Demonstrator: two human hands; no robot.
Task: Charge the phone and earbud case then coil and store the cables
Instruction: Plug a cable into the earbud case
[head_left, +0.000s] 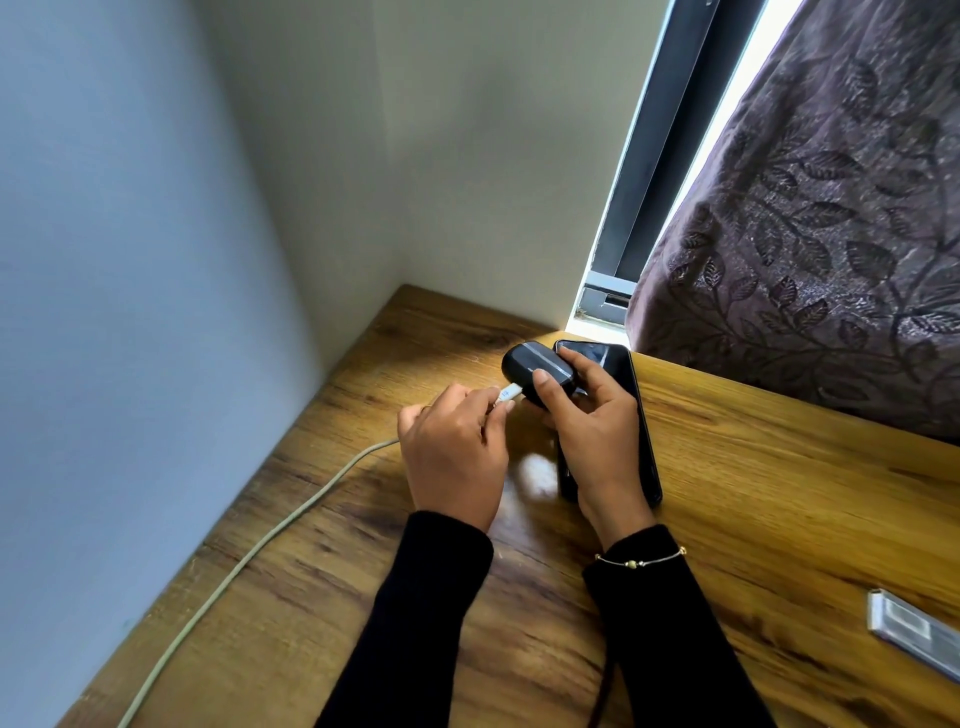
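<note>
My right hand grips a black earbud case, lifted a little above the wooden desk. My left hand pinches the white plug of a white cable, with the plug tip at the case's left side. The cable trails from that hand down the desk to the lower left edge. A black phone lies flat under and behind my right hand, partly hidden by it.
Walls close the desk on the left and back. A patterned purple curtain hangs over the window at the right. A flat silver-white object lies at the desk's right edge. A dark cord runs between my sleeves.
</note>
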